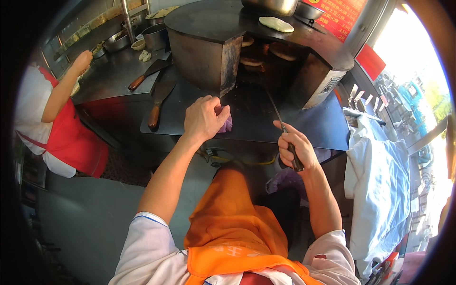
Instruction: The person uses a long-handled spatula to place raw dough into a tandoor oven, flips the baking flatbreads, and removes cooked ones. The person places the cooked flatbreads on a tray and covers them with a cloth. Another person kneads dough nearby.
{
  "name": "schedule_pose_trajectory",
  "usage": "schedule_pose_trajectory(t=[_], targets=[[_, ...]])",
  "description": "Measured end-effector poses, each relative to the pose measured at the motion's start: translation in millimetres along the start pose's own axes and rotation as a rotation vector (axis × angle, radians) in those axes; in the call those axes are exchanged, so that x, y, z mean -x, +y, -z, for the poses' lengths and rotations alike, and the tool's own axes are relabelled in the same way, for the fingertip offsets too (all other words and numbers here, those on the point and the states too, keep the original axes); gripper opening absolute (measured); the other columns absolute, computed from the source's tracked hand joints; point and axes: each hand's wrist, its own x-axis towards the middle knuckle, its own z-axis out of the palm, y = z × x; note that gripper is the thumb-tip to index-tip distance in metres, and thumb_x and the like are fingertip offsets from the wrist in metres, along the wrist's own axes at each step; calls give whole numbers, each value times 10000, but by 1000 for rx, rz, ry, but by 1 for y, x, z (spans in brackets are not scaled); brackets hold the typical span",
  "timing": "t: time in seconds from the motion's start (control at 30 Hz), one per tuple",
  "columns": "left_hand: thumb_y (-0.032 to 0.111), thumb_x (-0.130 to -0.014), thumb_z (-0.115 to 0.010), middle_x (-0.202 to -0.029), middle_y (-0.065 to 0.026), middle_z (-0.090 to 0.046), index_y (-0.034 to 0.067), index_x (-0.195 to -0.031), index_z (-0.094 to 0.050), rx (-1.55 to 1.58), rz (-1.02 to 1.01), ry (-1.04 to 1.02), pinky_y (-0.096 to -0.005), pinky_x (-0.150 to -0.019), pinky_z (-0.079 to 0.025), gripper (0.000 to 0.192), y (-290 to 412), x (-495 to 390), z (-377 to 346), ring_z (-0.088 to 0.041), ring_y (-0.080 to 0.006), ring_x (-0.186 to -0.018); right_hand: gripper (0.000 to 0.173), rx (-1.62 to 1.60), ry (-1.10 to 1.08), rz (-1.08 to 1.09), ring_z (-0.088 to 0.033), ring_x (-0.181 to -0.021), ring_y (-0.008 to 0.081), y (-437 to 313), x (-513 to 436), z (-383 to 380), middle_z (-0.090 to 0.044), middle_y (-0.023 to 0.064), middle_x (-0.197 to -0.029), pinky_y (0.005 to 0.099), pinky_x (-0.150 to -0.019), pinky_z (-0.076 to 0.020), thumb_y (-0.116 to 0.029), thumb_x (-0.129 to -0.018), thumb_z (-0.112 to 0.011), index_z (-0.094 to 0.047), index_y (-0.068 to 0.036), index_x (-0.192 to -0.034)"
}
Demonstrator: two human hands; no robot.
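My right hand grips the dark handle of a thin metal rod tool. The rod points into the open front of a round metal oven, and its far end is lost in the dark. Inside the oven, several round flatbreads sit near a reddish glow. My left hand is closed on a folded purple cloth at the front of the dark metal worktop. One pale flatbread lies on the oven's flat top.
Left of my left hand lie two wooden-handled scrapers. A co-worker in a red apron reaches over the left counter. A metal pot stands behind. White cloth hangs at right.
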Motion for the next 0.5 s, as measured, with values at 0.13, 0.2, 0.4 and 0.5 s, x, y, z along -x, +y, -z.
schedule_pose_trajectory(t=[0.13,0.2,0.4,0.5], targets=[[326,-904,-735,-769,-66,-626,68,-743,-608,-13,-2,-4,-443,-699,-524,329,0,0,-1,-649,-296,-799,545,37,10,22,-451,-443,113,15,27,4,-517,50,-718,266,-408,-373,-41,-995,-472,-392,55,-1526],[331,-901,-739,-768,-62,-629,73,-747,-614,-19,4,-5,-447,-706,-531,325,0,0,-1,-652,-295,-802,561,57,21,31,-449,-430,116,20,49,7,-510,53,-685,267,-402,-372,-28,-977,-470,-389,77,-1521],[332,-918,-734,-776,-77,-628,61,-746,-609,-20,8,-3,-431,-689,-516,344,-1,0,-2,-653,-296,-786,568,71,68,-25,-454,-422,113,21,126,21,-492,44,-642,250,-397,-363,-9,-928,-488,-448,77,-1488],[333,-920,-732,-778,-78,-629,60,-749,-610,-30,8,-1,-430,-691,-515,345,-1,0,-1,-653,-296,-785,548,35,101,-116,-400,-398,93,10,155,28,-456,33,-674,236,-359,-340,-24,-963,-480,-467,9,-1510]])
